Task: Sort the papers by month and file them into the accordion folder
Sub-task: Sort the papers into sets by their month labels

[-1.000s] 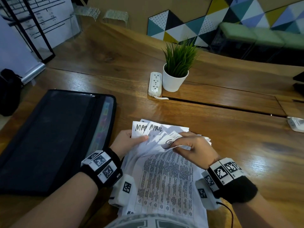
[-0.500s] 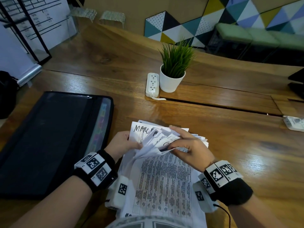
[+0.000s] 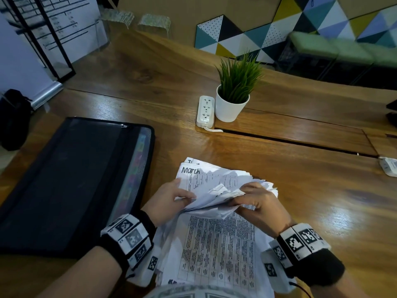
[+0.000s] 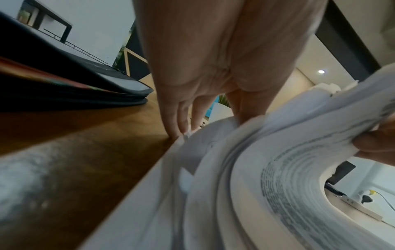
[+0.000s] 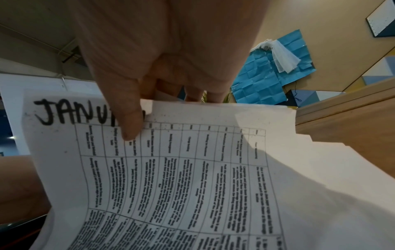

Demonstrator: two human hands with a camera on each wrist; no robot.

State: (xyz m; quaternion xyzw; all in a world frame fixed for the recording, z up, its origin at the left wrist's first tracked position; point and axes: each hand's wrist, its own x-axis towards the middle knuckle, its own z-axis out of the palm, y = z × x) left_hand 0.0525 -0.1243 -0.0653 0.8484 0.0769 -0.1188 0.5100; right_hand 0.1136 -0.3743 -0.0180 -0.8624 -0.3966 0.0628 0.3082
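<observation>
A stack of white printed papers [image 3: 219, 244] lies on the wooden table in front of me. My right hand [image 3: 255, 203] pinches the far edges of several sheets and bends them back toward me; the top held sheet [image 5: 171, 169] reads "JANU..." in marker. A sheet marked "March" [image 3: 199, 175] is uncovered beneath. My left hand [image 3: 169, 196] rests at the stack's left edge, thumb tucked between the lifted sheets, fingers [image 4: 177, 121] down at the paper's edge. The black accordion folder [image 3: 71, 183] lies flat to the left, coloured tabs showing along its right side.
A white power strip [image 3: 205, 111] and a potted green plant [image 3: 233, 97] stand beyond the papers. A small white device [image 3: 388, 166] sits at the right edge. Bare table [image 3: 322, 201] stretches right of the papers. A black bag [image 3: 12, 119] is on the floor at the left.
My right hand has folded the lifted sheets back toward me, covering the "April" heading and baring the "March" sheet. The left thumb has slid in under the lifted sheets.
</observation>
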